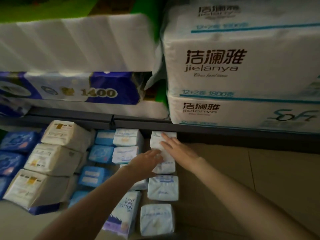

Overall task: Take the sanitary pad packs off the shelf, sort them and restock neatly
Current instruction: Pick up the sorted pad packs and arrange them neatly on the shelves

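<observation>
Sanitary pad packs lie in rows on the low shelf. At the back of the right-hand row stands a white pack (156, 141). My right hand (174, 146) lies flat on its right side with straight fingers. My left hand (147, 161) touches its lower left edge, fingers reaching onto it. In front of it sit two pale blue packs (162, 187) (156, 219). A "pure cotton" pack (123, 212) lies under my left forearm. Cream packs (52, 159) and blue packs (98, 154) fill the rows to the left.
The dark shelf edge (225, 132) runs just above the packs. Large jielanya tissue bales (242, 66) stack on the upper shelf at right, and toilet roll packs (78, 92) at left. Tan floor or shelf surface (242, 170) lies right of the packs.
</observation>
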`<action>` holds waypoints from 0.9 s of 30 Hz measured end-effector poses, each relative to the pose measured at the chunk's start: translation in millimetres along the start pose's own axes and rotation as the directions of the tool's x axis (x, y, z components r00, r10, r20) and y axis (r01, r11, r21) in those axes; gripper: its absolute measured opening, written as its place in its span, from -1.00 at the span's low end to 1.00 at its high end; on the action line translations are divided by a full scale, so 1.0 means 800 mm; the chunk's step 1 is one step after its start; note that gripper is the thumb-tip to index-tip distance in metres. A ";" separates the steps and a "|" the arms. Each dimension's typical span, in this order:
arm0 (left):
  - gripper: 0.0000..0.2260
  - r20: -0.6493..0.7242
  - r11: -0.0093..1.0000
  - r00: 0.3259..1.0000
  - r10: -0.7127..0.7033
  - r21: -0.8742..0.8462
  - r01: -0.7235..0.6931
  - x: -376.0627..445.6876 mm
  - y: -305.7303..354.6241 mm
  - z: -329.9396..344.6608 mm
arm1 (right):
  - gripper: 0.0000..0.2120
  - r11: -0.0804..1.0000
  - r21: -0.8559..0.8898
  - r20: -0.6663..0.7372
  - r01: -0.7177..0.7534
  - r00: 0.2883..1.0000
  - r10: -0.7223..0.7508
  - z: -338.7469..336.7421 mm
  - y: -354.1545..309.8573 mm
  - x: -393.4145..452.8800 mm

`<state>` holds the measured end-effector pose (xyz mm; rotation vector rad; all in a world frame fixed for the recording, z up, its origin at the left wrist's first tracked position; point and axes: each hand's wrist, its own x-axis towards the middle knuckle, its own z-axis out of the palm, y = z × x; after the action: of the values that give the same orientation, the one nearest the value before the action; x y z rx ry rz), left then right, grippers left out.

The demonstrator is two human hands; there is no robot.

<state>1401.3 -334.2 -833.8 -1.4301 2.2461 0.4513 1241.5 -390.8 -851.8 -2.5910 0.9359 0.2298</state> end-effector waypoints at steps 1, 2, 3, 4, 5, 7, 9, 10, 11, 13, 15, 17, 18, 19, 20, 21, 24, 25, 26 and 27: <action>-0.47 0.022 1.000 1.000 -0.019 0.013 0.019 0.002 0.002 0.003 | -0.54 0.999 0.045 0.003 0.014 1.000 -0.014 0.001 0.000 0.003; -0.47 0.035 0.998 0.999 -0.032 0.056 0.030 0.005 0.003 0.005 | -0.56 0.998 0.045 0.007 0.039 0.999 -0.039 0.000 -0.001 0.008; -0.47 0.034 0.994 0.999 -0.037 0.108 0.033 0.009 0.001 0.007 | -0.59 0.999 0.029 0.011 0.045 0.999 -0.045 -0.006 -0.002 0.011; -0.47 0.035 0.988 0.999 -0.040 0.148 0.035 0.013 -0.002 0.008 | -0.60 0.999 0.016 0.000 0.030 1.000 -0.030 -0.006 -0.002 0.017; -0.47 0.036 0.984 0.999 -0.039 0.173 0.032 0.016 -0.005 0.011 | -0.60 0.999 0.021 -0.016 0.027 1.000 -0.027 -0.004 -0.002 0.021; -0.45 0.028 0.982 0.998 -0.050 0.181 0.044 0.020 -0.011 0.014 | -0.59 0.998 -0.040 -0.036 0.052 0.998 -0.054 0.001 -0.001 0.030; -0.44 0.014 0.984 0.999 -0.038 0.176 0.035 0.020 -0.014 0.015 | -0.55 1.000 -0.027 -0.076 0.003 0.997 -0.005 0.005 -0.004 0.034; -0.43 0.011 0.985 1.000 -0.021 0.172 0.019 0.018 -0.014 0.014 | -0.57 0.999 -0.020 -0.095 -0.041 0.995 0.039 0.007 -0.006 0.033; -0.42 0.018 0.986 1.000 -0.002 0.168 -0.001 0.015 -0.016 0.013 | -0.61 0.989 -0.117 -0.106 -0.089 0.991 0.077 0.009 -0.009 0.030; -0.40 0.023 0.985 0.999 0.043 0.168 -0.046 0.009 -0.022 0.009 | -0.63 0.972 -0.157 -0.226 -0.173 0.965 0.135 0.011 -0.013 0.017; -0.41 -0.003 0.982 0.996 0.087 0.167 -0.085 0.003 -0.029 0.000 | -0.56 0.955 -0.141 -0.223 -0.260 0.948 0.225 0.012 -0.014 -0.001; -0.47 -0.050 0.983 0.990 0.133 0.131 -0.125 -0.002 -0.033 -0.018 | -0.47 0.930 -0.154 -0.156 -0.335 0.937 0.312 0.007 -0.012 -0.021; -0.52 -0.071 0.986 0.986 0.152 0.080 -0.146 -0.003 -0.034 -0.030 | -0.45 0.908 -0.174 -0.153 -0.380 0.922 0.357 -0.001 -0.012 -0.032; -0.57 -0.087 0.987 0.983 0.160 0.000 -0.161 -0.004 -0.034 -0.043 | -0.43 0.884 -0.174 -0.149 -0.434 0.899 0.412 -0.015 -0.014 -0.044; -0.61 -0.090 0.981 0.983 0.160 -0.099 -0.169 -0.003 -0.034 -0.058 | -0.43 0.868 -0.153 -0.140 -0.472 0.880 0.453 -0.028 -0.014 -0.054; -0.61 -0.089 0.965 0.982 0.164 -0.190 -0.179 -0.002 -0.033 -0.074 | -0.45 0.855 -0.099 -0.111 -0.509 0.859 0.499 -0.046 -0.016 -0.064; -0.62 -0.091 0.901 0.966 0.242 -0.349 -0.259 -0.001 -0.034 -0.137 | -0.61 0.804 0.101 -0.047 -0.586 0.805 0.592 -0.117 -0.017 -0.099; -0.63 -0.094 0.873 0.955 0.283 -0.387 -0.297 -0.004 -0.035 -0.164 | -0.65 0.792 0.151 -0.056 -0.592 0.794 0.605 -0.148 -0.019 -0.113; -0.64 -0.105 0.841 0.940 0.325 -0.423 -0.338 -0.012 -0.037 -0.194 | -0.68 0.777 0.193 -0.078 -0.600 0.780 0.621 -0.182 -0.025 -0.130; -0.65 -0.130 0.804 0.922 0.366 -0.455 -0.383 -0.025 -0.037 -0.227 | -0.70 0.764 0.227 -0.110 -0.604 0.764 0.636 -0.218 -0.033 -0.147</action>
<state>1402.1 -420.3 -669.8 -1.1885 2.5718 1.1860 1173.0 -373.1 -651.6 -2.0705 1.7897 0.0712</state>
